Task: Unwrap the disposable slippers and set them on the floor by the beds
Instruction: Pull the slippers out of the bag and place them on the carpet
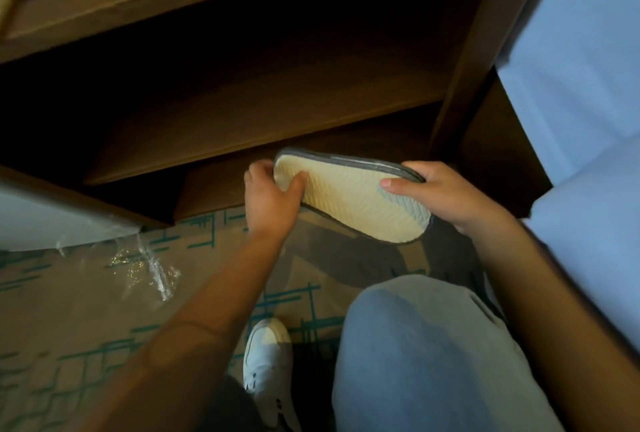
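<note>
1. Slippers (349,199): a flat stack, cream patterned sole facing up, grey edge binding. It looks like a pair pressed sole to sole, though only one sole shows plainly. Held in the air above the carpet, just in front of the low wooden shelf unit (263,126), between the two beds.

2. Left hand (270,196): fingers curled round the rounded end of the slippers, thumb on the cream sole, the rest behind. Grasping.

3. Right hand (446,192): fingers wrapped round the opposite end, thumb lying on the sole near a grey patch. Grasping.

4. Wrapper (152,262): clear crumpled plastic film lying on the carpet to the left, well apart from the slippers, beside the corner of the left bed. Judged to be the discarded packaging.

5. Progress: no film is visible on the slippers, so unwrapping appears done for this pair. Left to do, as judged: separate the two slippers, turn them sole down and set them on the floor (86,293) by the beds. No slipper lies on the carpet yet.

6. Surroundings: patterned tan and teal carpet; white bedding (588,120) at right, a further white edge at left; the person's white shoe (266,355) and light blue trouser knee (415,345) below.

7. Writing and brands: none readable. The sole carries an embossed wavy pattern only; no logo or label can be made out on slippers, wrapper or furniture.
</note>
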`<state>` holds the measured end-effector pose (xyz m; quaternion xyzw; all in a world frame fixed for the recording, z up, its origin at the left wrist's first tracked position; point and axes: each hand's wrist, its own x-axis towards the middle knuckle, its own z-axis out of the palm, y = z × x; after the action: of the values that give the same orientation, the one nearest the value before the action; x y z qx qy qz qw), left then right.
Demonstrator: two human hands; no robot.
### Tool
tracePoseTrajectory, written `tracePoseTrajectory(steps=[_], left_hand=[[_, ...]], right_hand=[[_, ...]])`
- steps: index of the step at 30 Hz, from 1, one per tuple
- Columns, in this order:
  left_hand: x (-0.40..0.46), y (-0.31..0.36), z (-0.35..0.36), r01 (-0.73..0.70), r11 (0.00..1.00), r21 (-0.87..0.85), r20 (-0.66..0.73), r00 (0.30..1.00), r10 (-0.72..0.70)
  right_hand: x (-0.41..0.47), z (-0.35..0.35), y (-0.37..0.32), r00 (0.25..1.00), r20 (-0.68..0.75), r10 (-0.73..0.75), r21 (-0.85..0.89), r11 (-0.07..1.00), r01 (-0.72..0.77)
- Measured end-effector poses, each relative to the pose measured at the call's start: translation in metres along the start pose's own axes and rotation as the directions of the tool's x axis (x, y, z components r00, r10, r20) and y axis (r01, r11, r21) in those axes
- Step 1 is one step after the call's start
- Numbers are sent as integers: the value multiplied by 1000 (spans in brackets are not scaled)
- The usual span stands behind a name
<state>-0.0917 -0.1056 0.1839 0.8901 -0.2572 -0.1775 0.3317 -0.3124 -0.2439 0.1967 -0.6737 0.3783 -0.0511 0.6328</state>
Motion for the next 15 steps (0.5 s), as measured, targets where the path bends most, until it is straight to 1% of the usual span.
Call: tracePoseTrajectory(steps=[1,2,3,4,5,6,7,9,11,12,14,15], left_hand=[[-4,-4,7,152,976,-157,22,988,-150],[-9,-7,14,311,899,-307,81,950,-301],[-13,-11,21,454,787,-418,167,890,-424],[-17,-14,28,562,680,-471,265,825,-499],[-19,-17,35,630,606,-485,356,775,-522],[-22,-17,41,668,556,-494,436,744,-506],[-23,-17,46,685,522,-508,504,728,-464],[-21,-12,57,689,496,-528,582,719,-380],[-18,-7,64,678,519,-520,602,722,-341],[-18,-10,70,676,530,-513,607,722,-333],[-16,-16,75,669,551,-499,626,718,-305],[-16,-23,79,672,550,-496,645,709,-285]], right_hand=[[0,2,5,1000,-20,-9,2,1000,9],[1,5,11,999,-44,-18,-6,1000,18],[3,9,15,997,-70,-30,-17,999,29],[6,14,18,994,-99,-44,-22,999,42],[9,20,20,990,-123,-63,-31,998,59],[11,27,22,986,-144,-86,-51,996,80],[13,34,25,981,-158,-114,-78,992,103],[17,50,27,976,-147,-160,-152,979,138],[17,64,29,980,-121,-160,-161,977,140],[16,71,34,986,-105,-131,-140,983,116],[12,77,39,993,-92,-68,-81,995,60],[12,79,44,996,-80,-29,-18,999,27]])
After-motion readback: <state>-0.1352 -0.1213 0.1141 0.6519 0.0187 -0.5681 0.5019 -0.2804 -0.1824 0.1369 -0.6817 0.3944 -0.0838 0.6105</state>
